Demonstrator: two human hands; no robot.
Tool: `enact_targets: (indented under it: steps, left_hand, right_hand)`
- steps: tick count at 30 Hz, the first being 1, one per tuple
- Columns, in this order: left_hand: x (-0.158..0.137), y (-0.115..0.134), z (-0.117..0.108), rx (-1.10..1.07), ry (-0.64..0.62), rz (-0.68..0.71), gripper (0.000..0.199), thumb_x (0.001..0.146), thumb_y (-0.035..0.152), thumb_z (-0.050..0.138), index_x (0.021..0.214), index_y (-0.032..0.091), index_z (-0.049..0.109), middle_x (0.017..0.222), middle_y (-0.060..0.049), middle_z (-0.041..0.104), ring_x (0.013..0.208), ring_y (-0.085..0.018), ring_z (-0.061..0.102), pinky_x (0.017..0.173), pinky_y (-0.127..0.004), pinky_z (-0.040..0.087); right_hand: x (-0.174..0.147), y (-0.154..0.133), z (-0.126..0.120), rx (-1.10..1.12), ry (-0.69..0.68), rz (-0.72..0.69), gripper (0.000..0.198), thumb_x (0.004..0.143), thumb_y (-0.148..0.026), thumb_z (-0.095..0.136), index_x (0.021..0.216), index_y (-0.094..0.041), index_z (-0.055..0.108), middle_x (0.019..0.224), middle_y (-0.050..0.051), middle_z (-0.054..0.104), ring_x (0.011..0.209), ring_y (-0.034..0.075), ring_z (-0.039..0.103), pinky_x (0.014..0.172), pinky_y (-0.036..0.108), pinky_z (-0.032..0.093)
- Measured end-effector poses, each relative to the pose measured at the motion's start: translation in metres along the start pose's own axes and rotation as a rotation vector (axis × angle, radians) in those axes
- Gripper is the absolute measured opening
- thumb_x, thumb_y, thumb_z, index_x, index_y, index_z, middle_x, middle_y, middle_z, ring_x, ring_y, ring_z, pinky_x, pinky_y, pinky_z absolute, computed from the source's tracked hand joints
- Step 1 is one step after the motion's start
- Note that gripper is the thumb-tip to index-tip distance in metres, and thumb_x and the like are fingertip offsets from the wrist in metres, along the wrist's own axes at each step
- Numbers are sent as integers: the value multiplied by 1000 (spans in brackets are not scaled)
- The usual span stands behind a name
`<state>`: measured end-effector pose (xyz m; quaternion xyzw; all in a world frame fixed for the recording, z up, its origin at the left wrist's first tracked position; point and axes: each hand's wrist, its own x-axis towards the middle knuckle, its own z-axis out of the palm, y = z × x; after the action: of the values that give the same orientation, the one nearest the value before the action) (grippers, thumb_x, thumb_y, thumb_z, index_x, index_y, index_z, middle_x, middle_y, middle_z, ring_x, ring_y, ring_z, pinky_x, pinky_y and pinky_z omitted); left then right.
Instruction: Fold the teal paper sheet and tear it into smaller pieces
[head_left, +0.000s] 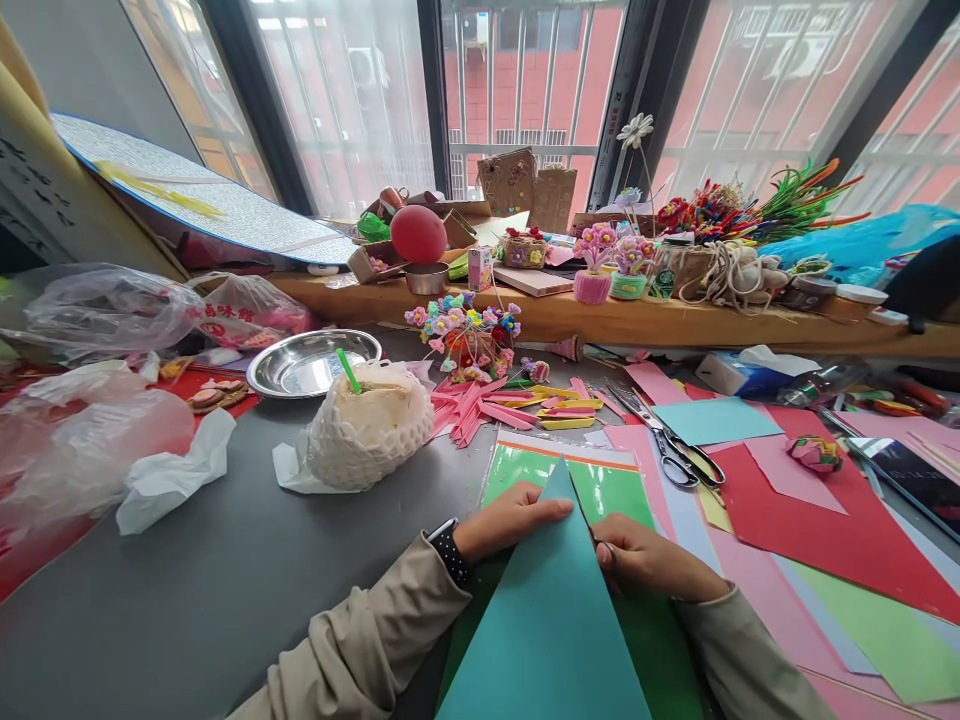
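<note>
A large teal sheet of paper (pixel 555 620), its top a narrow point, spreads down toward my body. My left hand (pixel 510 522) pinches it near the tip, thumb on top. At the paper's right edge, my right hand (pixel 652 560) is closed around scissors (pixel 591 530); only a thin dark blade and part of a handle show, the rest being hidden by fingers and paper. Beneath the teal paper lies a green pack of paper (pixel 626 495) in a clear sleeve. A bigger pair of scissors (pixel 671 445) rests on the sheets to the right.
Folded pink and yellow paper strips (pixel 510 405) lie beyond the pack. To the left stand a net-wrapped coconut (pixel 367 425) with a green straw and a metal plate (pixel 315 362). Red paper (pixel 787 530) and a phone (pixel 911 480) lie right. Crafts crowd the wooden sill (pixel 525 310).
</note>
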<state>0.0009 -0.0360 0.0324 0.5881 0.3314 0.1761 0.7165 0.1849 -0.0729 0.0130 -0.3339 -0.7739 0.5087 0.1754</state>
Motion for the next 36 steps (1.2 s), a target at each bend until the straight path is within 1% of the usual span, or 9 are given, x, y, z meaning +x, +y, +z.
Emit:
enact_targets:
  steps: [7, 13, 17, 22, 25, 28, 32, 34, 36]
  left_hand:
    - [1, -3, 0, 30, -4, 9, 42, 61, 53, 56, 55, 12, 48, 52, 4, 45, 46, -6, 37, 45, -18, 29]
    - [2, -5, 1, 78, -24, 12, 42, 62, 54, 54, 59, 12, 50, 53, 3, 45, 48, -6, 39, 46, -19, 29]
    - [2, -6, 2, 59, -33, 2, 43, 62, 54, 53, 60, 12, 51, 54, 3, 46, 47, -7, 39, 47, -20, 29]
    - [2, -8, 1, 34, -20, -8, 41, 60, 53, 55, 58, 12, 50, 53, 3, 46, 47, -7, 39, 46, -20, 29]
    - [3, -8, 0, 21, -13, -7, 38, 59, 50, 57, 57, 12, 50, 52, 4, 45, 47, -6, 39, 47, -20, 30]
    - [4, -6, 1, -7, 11, -9, 37, 59, 48, 58, 57, 12, 51, 53, 4, 46, 47, -6, 40, 48, -20, 31]
    - [4, -4, 3, -41, -2, -5, 37, 61, 47, 56, 66, 11, 56, 60, 1, 52, 51, -8, 43, 51, -21, 33]
    - [4, -5, 3, -13, 17, 18, 36, 61, 47, 56, 65, 11, 55, 59, 2, 50, 52, -8, 42, 51, -20, 32]
    - [5, -5, 4, 37, 59, 29, 37, 62, 49, 54, 61, 12, 52, 54, 3, 45, 49, -7, 38, 48, -20, 29]
  right_hand:
    - [1, 1, 1, 36, -1, 6, 59, 70, -70, 22, 53, -15, 40, 49, -2, 40, 44, 8, 38, 41, 20, 26]
    - [1, 3, 1, 20, 17, -39, 59, 71, -69, 22, 52, -15, 39, 49, -2, 39, 45, 8, 37, 42, 21, 26]
    - [0, 4, 1, 22, 52, -17, 59, 71, -69, 22, 51, -16, 39, 46, -3, 39, 42, 8, 36, 40, 20, 25]
    - [1, 0, 1, 13, 33, 1, 61, 70, -70, 20, 50, -16, 39, 45, -2, 41, 41, 8, 38, 39, 21, 25]
    - [1, -2, 0, 10, 49, 29, 60, 70, -70, 20, 51, -16, 39, 45, -2, 42, 41, 8, 38, 39, 21, 26]
    - [2, 1, 0, 45, 119, 55, 59, 69, -70, 23, 51, -16, 39, 45, -1, 43, 41, 8, 38, 39, 21, 26]
    - [9, 4, 1, 84, 284, 77, 55, 72, -66, 27, 50, -17, 38, 45, -4, 37, 40, 7, 31, 39, 21, 21]
    - [13, 2, 2, 104, 361, 98, 48, 74, -59, 34, 52, -17, 37, 47, -5, 35, 43, 6, 30, 41, 21, 21]
    - [15, -2, 3, 145, 408, 115, 42, 72, -54, 44, 54, -17, 37, 49, -5, 32, 46, 7, 30, 43, 21, 21]
